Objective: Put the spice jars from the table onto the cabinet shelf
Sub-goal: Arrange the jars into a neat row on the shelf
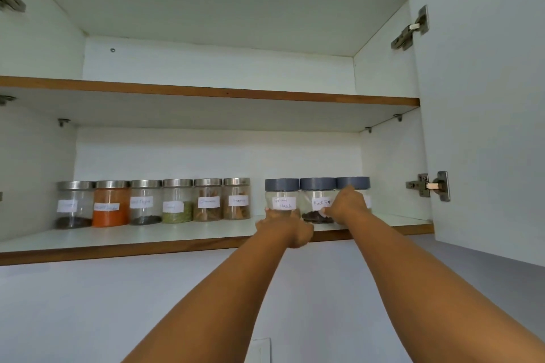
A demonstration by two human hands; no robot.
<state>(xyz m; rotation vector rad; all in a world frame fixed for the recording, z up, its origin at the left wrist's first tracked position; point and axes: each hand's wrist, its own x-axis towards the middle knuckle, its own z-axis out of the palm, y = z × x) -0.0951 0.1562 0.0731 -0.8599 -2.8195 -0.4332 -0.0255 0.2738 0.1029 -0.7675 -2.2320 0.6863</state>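
Lower white cabinet shelf with wood-edged front (147,242) carries nine jars in one row along its back. Six clear glass jars with steel lids (153,202) stand at left, touching side by side. A gap follows, then three clear jars with grey plastic lids: Garam Masala jar (282,194), Black Pepper jar (317,197), and rightmost jar (355,184), mutually touching. Left hand (284,227) sits before the Garam Masala jar; right hand (346,205) before the rightmost jar. Upper shelf (206,91) lies above. Open door (486,97) hangs at right.

Soft even light, slight blur, wide-angle edge distortion.
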